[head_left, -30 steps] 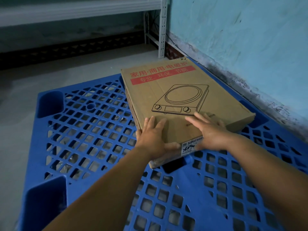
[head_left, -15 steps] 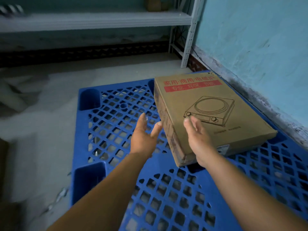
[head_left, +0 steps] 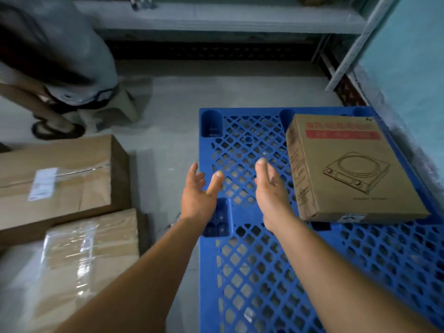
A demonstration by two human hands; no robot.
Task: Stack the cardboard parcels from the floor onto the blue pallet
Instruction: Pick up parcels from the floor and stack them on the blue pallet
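Note:
A flat cardboard parcel (head_left: pixel 346 169) printed with a cooktop drawing and a red stripe lies on the far right part of the blue lattice pallet (head_left: pixel 252 272). My left hand (head_left: pixel 198 195) hovers empty over the pallet's left edge, fingers spread. My right hand (head_left: pixel 270 191) is also empty and spread, just left of the parcel and apart from it. On the floor at the left lie two taped cardboard parcels, a long one (head_left: pixel 60 179) and a nearer one (head_left: pixel 79 263).
Another person (head_left: pixel 55 56) in grey bends over at the far left, a sandalled foot (head_left: pixel 57 131) on the concrete floor. A metal shelf rack (head_left: pixel 240 18) runs along the back. A blue wall (head_left: pixel 413 68) borders the pallet on the right.
Both hands have let go of the cooktop parcel and drawn back to the left. My view has swung left, bringing the floor parcels and the other person into sight.

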